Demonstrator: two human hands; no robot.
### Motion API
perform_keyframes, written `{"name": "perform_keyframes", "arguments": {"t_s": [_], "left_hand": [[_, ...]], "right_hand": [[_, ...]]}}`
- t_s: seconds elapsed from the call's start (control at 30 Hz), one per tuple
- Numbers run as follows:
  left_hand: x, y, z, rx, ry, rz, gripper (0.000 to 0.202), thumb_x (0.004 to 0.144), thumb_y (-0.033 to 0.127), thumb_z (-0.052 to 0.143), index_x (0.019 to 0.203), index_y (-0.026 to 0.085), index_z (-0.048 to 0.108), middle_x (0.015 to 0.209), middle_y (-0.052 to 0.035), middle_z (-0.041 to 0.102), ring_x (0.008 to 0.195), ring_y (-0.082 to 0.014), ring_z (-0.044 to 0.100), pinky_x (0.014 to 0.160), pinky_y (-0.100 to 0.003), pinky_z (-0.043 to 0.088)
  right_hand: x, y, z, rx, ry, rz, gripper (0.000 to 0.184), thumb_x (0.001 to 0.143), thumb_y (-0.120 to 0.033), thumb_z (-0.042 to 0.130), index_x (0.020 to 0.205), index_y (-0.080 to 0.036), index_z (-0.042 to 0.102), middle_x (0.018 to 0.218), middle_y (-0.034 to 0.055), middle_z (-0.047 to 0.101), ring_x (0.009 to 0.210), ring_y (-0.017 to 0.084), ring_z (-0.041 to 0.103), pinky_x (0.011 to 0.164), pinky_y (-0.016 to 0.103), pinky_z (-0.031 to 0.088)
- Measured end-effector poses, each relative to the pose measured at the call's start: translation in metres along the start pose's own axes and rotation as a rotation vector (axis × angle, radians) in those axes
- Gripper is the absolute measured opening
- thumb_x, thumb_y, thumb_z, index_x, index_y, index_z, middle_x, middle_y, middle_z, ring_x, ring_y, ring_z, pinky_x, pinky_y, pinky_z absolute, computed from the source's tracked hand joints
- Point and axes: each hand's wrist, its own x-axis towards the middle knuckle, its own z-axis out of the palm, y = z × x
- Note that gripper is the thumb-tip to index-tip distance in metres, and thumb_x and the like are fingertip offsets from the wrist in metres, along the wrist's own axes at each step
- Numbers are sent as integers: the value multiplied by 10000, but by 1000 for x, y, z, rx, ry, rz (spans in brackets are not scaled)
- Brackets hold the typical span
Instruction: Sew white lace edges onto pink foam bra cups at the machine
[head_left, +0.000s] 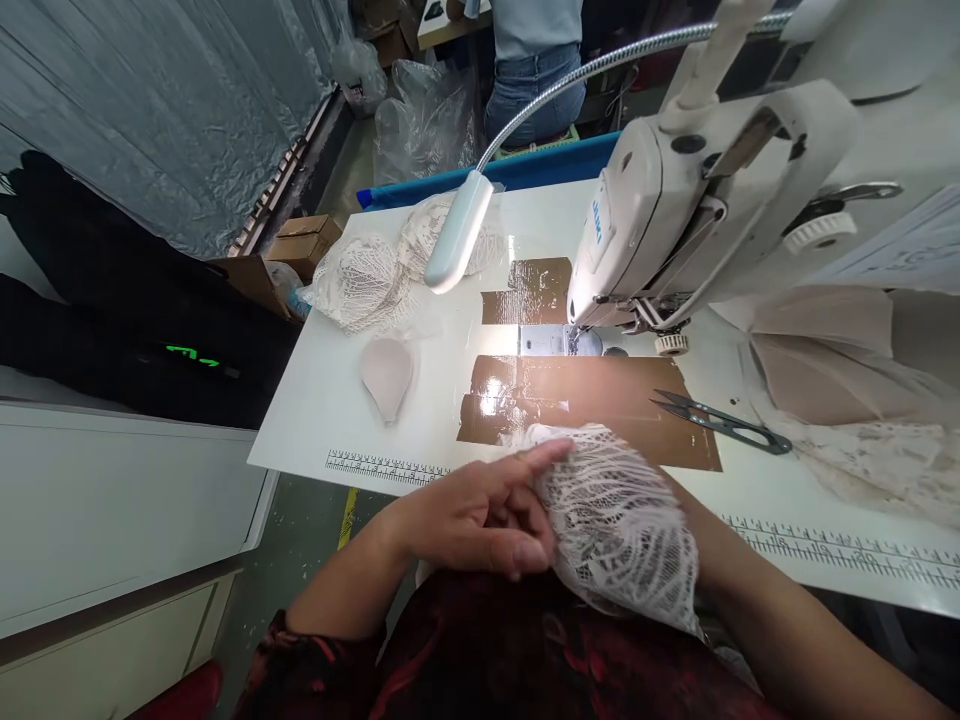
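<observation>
My left hand (487, 510) rests at the near edge of the white sewing table (337, 420), fingers curled and pinching the edge of a white lace piece (622, 520). The lace drapes over my right hand, which is fully hidden beneath it; only the right forearm (780, 620) shows. Beyond the lace lie brown tape patches (585, 395) under the needle of the white sewing machine (675, 200).
Black thread snips (724, 420) lie right of the tape. A beige padded cup (386, 375) and a heap of lace pieces (375, 275) sit far left. A gooseneck lamp (457, 235) hangs over the table. Beige fabric and lace (847, 400) lie at the right. Another person sits beyond the table.
</observation>
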Motion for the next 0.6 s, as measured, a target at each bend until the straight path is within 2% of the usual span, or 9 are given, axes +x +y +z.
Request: {"name": "perform_keyframes", "arguments": {"t_s": [0.1,0.17,0.27,0.37,0.43,0.5,0.6], "left_hand": [[6,1,-5,255,293,-17,972,720,439,744,1495,252,187,1126,-117,635,866,-199,638,734,-307,528],[10,1,-7,258,358,9,1064,672,411,788,1503,250,143,1293,-139,550,1086,-276,587,897,-393,503],[17,1,-8,134,338,81,1234,629,350,829,1502,281,-41,1429,-149,423,1257,-308,479,1030,-447,422],[23,2,-12,66,330,171,1350,598,349,849,1450,352,-199,1530,-159,238,1272,-318,471,1043,-472,404],[26,2,-16,4,283,187,1344,598,410,840,1436,384,-210,1555,-164,158,1258,-324,486,1024,-470,416],[29,-2,-20,-98,169,130,1288,602,500,812,1465,370,-135,1532,-177,228,1234,-321,511,988,-447,440],[32,-14,-20,-277,-43,-15,1122,606,604,759,1495,263,166,1309,-181,543,1117,-291,598,899,-389,481]], "right_hand": [[-1,1,8,175,-141,80,311,745,-408,698,975,-199,691,785,31,695,737,212,644,653,315,544],[-2,-2,8,274,-219,116,303,729,-357,726,986,-199,695,794,32,697,742,202,642,671,306,540],[-3,-8,4,327,-326,80,237,737,-308,722,943,-192,703,783,32,690,757,190,634,683,284,531],[-5,-14,0,320,-486,3,135,757,-285,685,834,-176,700,756,32,671,720,168,617,636,252,513],[-6,-19,-1,286,-557,-55,131,769,-292,653,741,-168,683,699,26,645,647,146,594,600,238,500],[-7,-24,-2,264,-580,-115,202,794,-318,605,671,-169,664,647,21,617,600,134,575,590,237,496],[-9,-27,-6,225,-566,-154,257,825,-342,549,662,-174,656,677,34,623,646,148,588,642,255,506]]}}
